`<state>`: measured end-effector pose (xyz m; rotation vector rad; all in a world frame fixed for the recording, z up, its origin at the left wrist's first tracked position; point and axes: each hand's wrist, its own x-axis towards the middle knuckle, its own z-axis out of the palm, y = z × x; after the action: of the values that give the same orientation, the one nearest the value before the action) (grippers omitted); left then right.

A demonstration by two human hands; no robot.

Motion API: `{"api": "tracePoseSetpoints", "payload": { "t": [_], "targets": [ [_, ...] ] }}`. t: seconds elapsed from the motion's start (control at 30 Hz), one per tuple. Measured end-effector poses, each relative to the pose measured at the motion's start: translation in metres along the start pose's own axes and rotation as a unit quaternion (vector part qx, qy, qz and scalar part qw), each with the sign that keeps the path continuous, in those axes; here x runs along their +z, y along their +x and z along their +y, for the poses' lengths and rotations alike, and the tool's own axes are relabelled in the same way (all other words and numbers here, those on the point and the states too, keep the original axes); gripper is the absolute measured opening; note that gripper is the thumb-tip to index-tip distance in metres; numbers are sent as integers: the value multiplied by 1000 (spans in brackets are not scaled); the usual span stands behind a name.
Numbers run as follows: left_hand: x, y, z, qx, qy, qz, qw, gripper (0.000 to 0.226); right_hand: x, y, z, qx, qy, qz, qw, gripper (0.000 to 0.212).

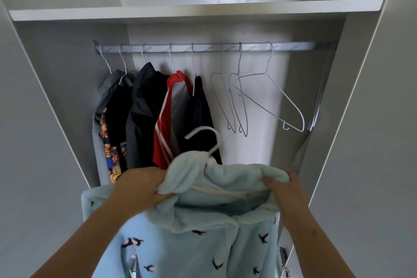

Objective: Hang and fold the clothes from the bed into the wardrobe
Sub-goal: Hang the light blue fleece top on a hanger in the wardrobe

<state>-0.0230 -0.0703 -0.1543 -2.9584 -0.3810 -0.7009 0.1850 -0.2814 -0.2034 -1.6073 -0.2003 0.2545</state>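
Both the left hand [140,187] and the right hand [287,190] grip the light-blue fleece jacket [203,244], fingers [163,197] curled round its collar, holding it on a white hanger [208,140] below the rail [203,47], apparently to seat the shoulders before hanging.

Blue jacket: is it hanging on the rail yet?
Not yet: the jacket is held up by its collar, its hanger hook free in the air below the rail.

Blue fleece coat [203,244] on white hanger [211,139] — left hand [140,187], right hand [286,189] at its collar.
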Motion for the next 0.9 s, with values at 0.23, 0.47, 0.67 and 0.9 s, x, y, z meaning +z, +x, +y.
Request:
{"api": "tracePoseSetpoints", "payload": {
  "t": [0.23, 0.47, 0.67, 0.9],
  "targets": [
    [29, 10, 15, -204, -30, -22, 978, 32, 18, -18, -28, 18, 94, -182, 979, 29],
    [10, 10, 0, -249, -208, 41, 945, 24, -2, -33, -36, 121, -92, -450, 880, 46],
    [-6, 10, 9, -221, -305, 74, 923, 23, -2, -17, -39, -197, -254, 12, 947, 12],
    [-8, 16, 28, -193, -338, 64, 919, 19, 13, -30, -32, -159, -405, -100, 895, 37]
  ]
}}
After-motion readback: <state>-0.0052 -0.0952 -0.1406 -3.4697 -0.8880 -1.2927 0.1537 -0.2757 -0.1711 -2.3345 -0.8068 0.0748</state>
